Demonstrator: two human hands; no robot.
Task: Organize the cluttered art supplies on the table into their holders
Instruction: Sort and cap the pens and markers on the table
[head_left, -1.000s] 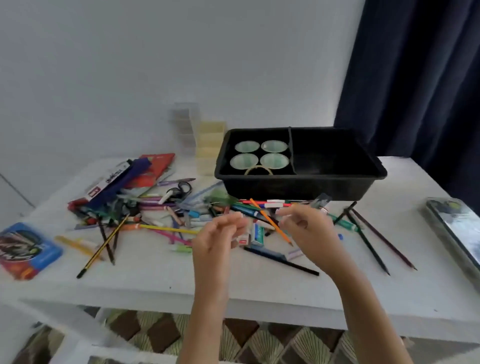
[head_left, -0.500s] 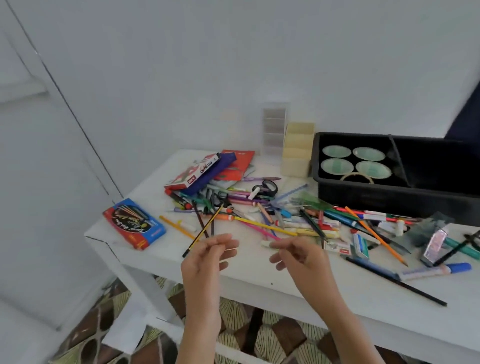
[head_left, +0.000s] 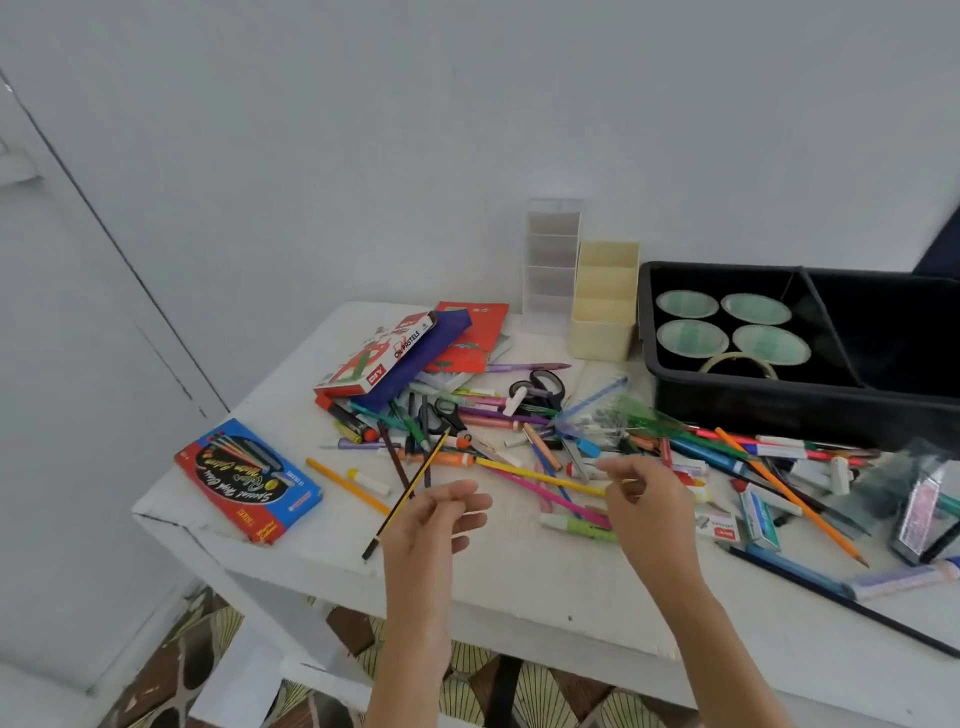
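Yellow-and-black striped pencil (head_left: 431, 457) is the likely first pick. It lies flat on the white table (head_left: 519, 587) at the near-left fringe of the pile of pens and pencils (head_left: 519, 431).

Long axis: diagonal, one end toward the near-left table edge, the other pointing far-right into the pile. A brown pencil (head_left: 395, 460) crosses beside it.

Left hand (head_left: 436, 525): over the pencil's near half, covering part of it in this view. Fingers loosely curled, nothing gripped. Contact with the pencil cannot be told.

Right hand (head_left: 649, 509): over the middle of the pile, near the end of a plain yellow pencil (head_left: 540, 474). Fingers loosely curled too, with no object visible between them.

Holders: the cream holder (head_left: 605, 322) and the clear compartment holder (head_left: 553, 270) stand upright at the far edge against the wall, just left of the black tray (head_left: 779, 410). From the striped pencil they lie far and to the right, across the whole pile.

Judgement: the left hand is clearly the nearer one for this pencil. A pinch across the shaft, square to the diagonal, suits best. The carry must then pass over the pile, so lift before travelling. Sorting looks barely begun, as both upright holders appear empty.
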